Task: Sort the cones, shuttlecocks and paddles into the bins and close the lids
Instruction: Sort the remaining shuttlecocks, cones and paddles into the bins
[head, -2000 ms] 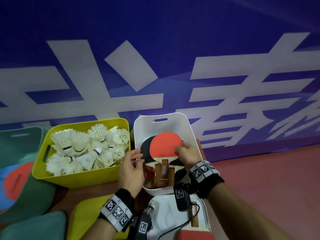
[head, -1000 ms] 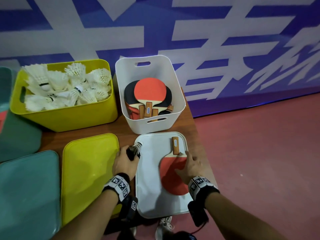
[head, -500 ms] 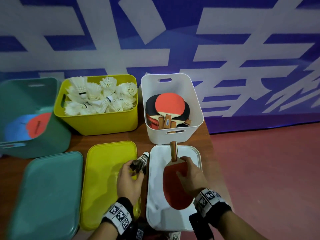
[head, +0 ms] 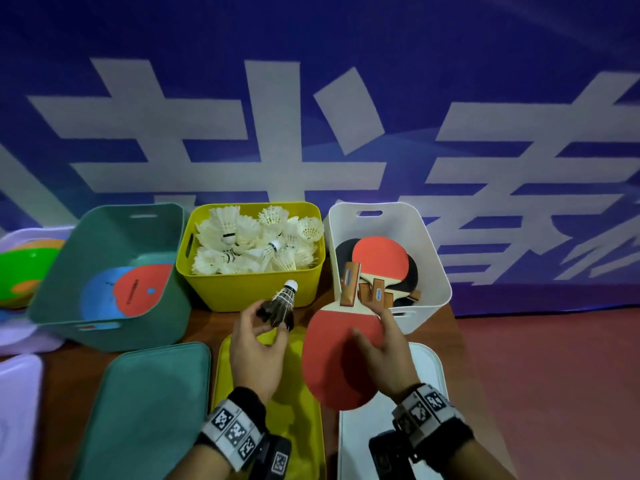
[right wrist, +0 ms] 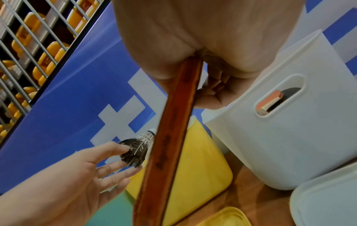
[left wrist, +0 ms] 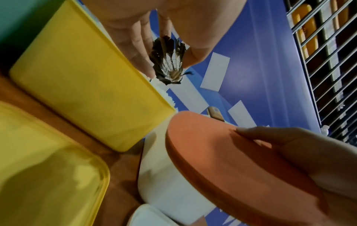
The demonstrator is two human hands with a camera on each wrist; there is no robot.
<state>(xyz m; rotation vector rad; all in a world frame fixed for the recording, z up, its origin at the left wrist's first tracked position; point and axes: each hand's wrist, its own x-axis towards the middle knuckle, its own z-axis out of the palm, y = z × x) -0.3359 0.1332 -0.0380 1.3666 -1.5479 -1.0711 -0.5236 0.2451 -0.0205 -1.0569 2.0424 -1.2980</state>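
Observation:
My left hand (head: 258, 336) pinches a black-feathered shuttlecock (head: 282, 304) by its skirt, cork up, just in front of the yellow bin (head: 249, 287) full of white shuttlecocks (head: 256, 244). The same black shuttlecock (left wrist: 170, 62) shows between thumb and fingers in the left wrist view. My right hand (head: 381, 355) grips a red paddle (head: 332, 355) by its blade, handle pointing toward the white bin (head: 433, 271), which holds several paddles (head: 379, 261). In the right wrist view the paddle (right wrist: 168, 145) appears edge-on. The green bin (head: 104, 323) holds flat cones (head: 131, 289).
Three lids lie on the wooden table in front of the bins: green lid (head: 145, 410), yellow lid (head: 298, 427) and white lid (head: 429, 368). A lilac bin and lid (head: 17, 403) with coloured cones sit at far left. A blue banner wall stands behind; red floor lies to the right.
Both hands have lifted their items off the lids and moved them toward the bins: the shuttlecock toward the yellow one, the paddle toward the white one.

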